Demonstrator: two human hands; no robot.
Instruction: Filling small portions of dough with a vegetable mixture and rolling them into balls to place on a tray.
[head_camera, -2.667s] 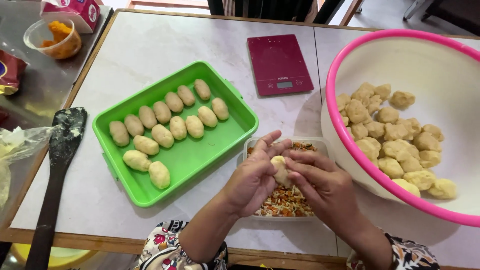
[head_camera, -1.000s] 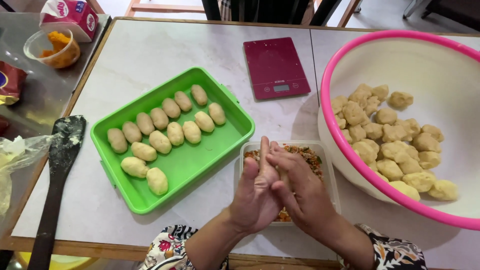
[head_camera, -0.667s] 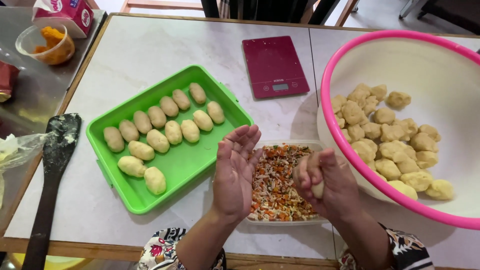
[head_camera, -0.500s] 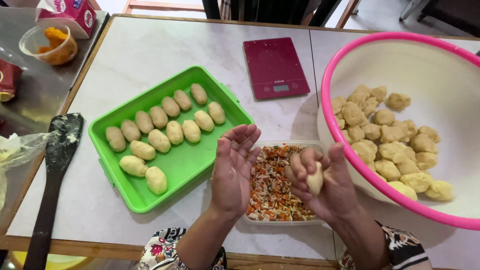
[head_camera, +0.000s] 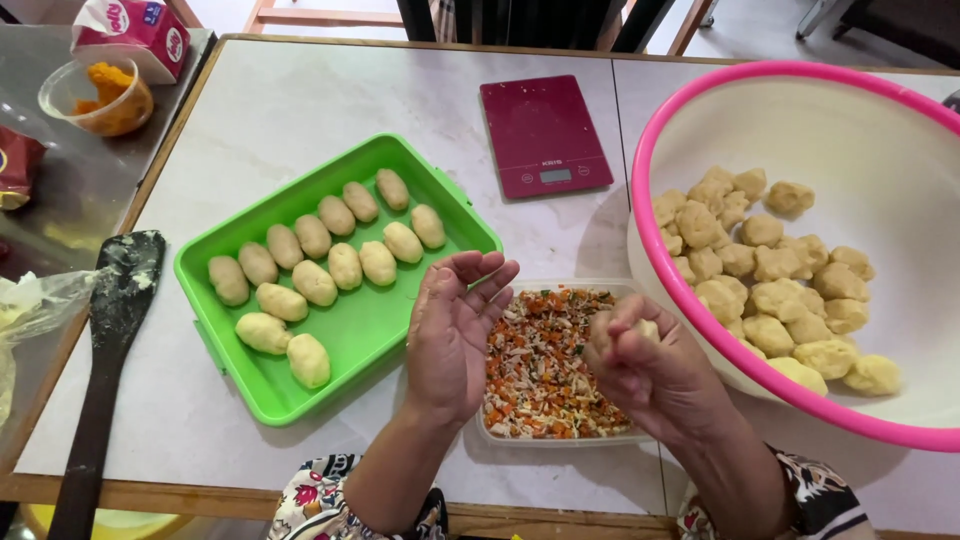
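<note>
Now the right hand (head_camera: 640, 365) is curled shut around a pale dough piece (head_camera: 645, 328), held just above the clear tub of chopped filling (head_camera: 535, 365) on the counter (head_camera: 300, 110). Beside it, the left hand (head_camera: 452, 335) is open, palm up, holding nothing. Left of that hand sits a green tray (head_camera: 345, 345) with 2 rows of shaped rolls (head_camera: 350, 265); right of the closed hand stands a pink-rimmed bowl (head_camera: 700, 75) of dough lumps.

Home kitchen: kitchen scale (head_camera: 545, 135), dough bowl (head_camera: 700, 120), filling tub (head_camera: 552, 440)

one head cam, steep downward, close over table (head_camera: 300, 110), hands (head_camera: 455, 335) near bottom
</note>
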